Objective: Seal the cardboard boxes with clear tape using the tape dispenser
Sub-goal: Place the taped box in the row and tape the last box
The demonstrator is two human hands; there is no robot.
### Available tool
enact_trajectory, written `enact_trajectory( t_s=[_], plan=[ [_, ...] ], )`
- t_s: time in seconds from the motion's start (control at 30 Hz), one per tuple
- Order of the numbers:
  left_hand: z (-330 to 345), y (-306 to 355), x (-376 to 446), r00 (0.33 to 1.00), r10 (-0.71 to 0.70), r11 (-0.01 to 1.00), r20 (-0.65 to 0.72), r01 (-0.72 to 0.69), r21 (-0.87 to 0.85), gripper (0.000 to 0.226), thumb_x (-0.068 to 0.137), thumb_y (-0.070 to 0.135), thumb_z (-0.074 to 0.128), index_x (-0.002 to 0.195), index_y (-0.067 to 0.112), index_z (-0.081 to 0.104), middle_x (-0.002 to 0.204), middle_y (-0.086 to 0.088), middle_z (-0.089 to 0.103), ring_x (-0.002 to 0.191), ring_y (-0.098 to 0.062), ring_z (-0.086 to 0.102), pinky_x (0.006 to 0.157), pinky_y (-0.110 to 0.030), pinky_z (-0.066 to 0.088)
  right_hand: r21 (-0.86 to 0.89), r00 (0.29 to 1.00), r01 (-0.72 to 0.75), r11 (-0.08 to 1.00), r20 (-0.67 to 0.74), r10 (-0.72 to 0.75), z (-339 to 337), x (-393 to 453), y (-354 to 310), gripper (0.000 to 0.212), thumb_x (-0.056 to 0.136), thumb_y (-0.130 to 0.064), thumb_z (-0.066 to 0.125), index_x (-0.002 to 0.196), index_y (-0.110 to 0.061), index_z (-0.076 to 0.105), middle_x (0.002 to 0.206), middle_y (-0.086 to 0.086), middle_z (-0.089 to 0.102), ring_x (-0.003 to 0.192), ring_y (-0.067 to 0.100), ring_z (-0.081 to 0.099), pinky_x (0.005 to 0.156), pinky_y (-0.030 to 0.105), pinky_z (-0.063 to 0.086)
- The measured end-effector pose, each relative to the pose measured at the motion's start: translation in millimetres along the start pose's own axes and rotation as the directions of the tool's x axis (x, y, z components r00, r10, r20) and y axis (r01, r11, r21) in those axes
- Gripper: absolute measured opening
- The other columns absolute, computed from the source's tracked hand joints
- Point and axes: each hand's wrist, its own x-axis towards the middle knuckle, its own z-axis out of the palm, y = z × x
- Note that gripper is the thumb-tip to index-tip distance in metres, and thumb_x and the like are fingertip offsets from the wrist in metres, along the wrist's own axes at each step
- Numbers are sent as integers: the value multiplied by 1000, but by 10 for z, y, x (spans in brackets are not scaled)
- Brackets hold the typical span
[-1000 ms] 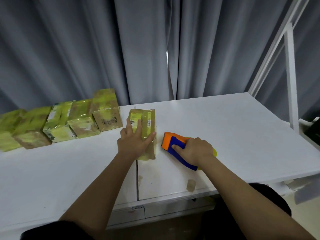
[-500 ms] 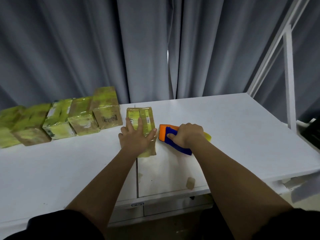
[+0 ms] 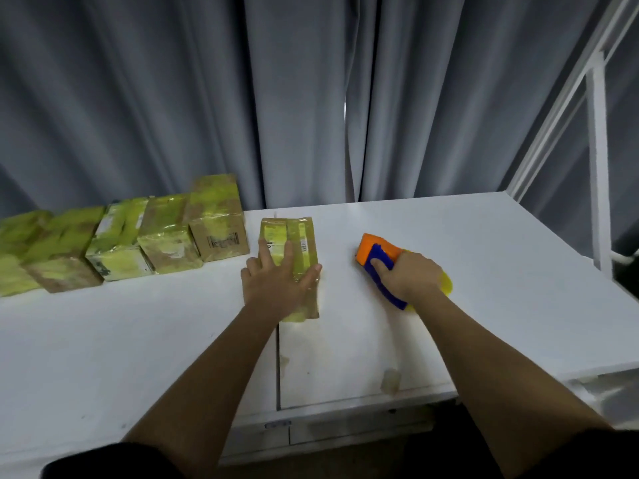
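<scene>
Head view of a box-sealing task, at a stage judged late in the current box. Centre of frame: the left hand lies flat with straight fingers on top of a small cardboard box, pressing it to the white table; its grip is released, not curled round anything. The box top shows glossy, yellowish tape strips running lengthwise, so this box appears already taped at least once. Right of centre: the right hand has its grip closed round the blue handle of the orange tape dispenser, which rests on the table, apart from the box. No tape is seen spanning the gap between dispenser and box. Left of frame: a row of boxes stands along the table's far edge, all with shiny tape wrapping, apparently finished. What remains cannot be told; no untaped box is visible.
</scene>
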Motion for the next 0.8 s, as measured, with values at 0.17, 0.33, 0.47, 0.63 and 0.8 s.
enact_trajectory(
  t_s=[0.17,0.33,0.47,0.63,0.8],
  plan=[
    [10,-64,46,996,51,998,74,-53,23,117,54,84,-29,151,34,13,157,-19,6,132,-42,30,104,-50,31,72,993,93,993,-77,-88,108,9,-13,58,91,-68,34,89,-13,52,79,2,56,74,24,55,64,31,40],
    [-75,-24,25,993,-12,979,121,37,-202,113,56,94,-1,151,33,8,156,-10,6,140,-39,14,110,-56,21,208,960,222,953,-218,-176,223,-188,-44,55,92,-66,36,87,-13,51,74,2,58,71,25,57,71,35,46],
    [-63,-38,2,994,26,1000,107,-26,2,90,75,83,6,151,35,10,159,-13,0,136,-43,21,107,-52,26,106,933,253,962,-290,-213,316,-347,22,53,93,-62,37,93,-12,53,85,7,64,79,27,56,81,38,38],
    [-221,24,-56,970,-97,981,224,131,-141,79,86,75,21,151,37,1,159,-8,-11,139,-39,15,111,-47,15,-39,945,229,973,-231,-231,461,-424,114,54,95,-58,39,106,-8,56,103,11,66,100,31,53,84,41,30],
    [-277,18,-156,946,-158,964,283,210,-163,79,86,76,20,151,37,0,158,-9,-15,140,-38,13,111,-47,15,-143,955,242,960,-142,-262,498,-487,82,57,95,-60,34,111,-9,53,114,10,64,107,30,50,88,41,30]
  ],
)
